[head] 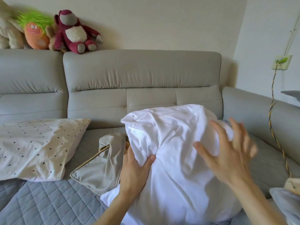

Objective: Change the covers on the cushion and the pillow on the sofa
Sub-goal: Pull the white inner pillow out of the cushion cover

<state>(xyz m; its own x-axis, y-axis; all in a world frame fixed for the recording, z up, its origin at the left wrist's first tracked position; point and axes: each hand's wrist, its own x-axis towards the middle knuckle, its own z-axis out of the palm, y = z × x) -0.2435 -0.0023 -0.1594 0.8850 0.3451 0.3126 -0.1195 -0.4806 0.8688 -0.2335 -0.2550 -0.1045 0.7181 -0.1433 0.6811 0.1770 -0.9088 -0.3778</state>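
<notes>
White, one cushion (170,151) was gripped by the left hand (136,174); the right hand (227,156) spread open, empty. One dotted pillow (37,143) lay beside.

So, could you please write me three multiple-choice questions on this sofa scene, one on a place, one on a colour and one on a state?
1. Where does the dotted pillow lie?
A) on the sofa seat, left of the white cushion
B) on top of the backrest
C) on the floor

2. What colour is the hair of the orange plush toy?
A) blue
B) bright green
C) black

3. What is the left hand doing with the white cushion?
A) lying flat beside it
B) resting on the dotted pillow instead
C) pinching its fabric

Answers:
1 A: the pillow lies on the seat at the left of the view.
2 B: the toy's hair is neon green.
3 C: the thumb presses a fold of white cloth against the fingers.
</notes>
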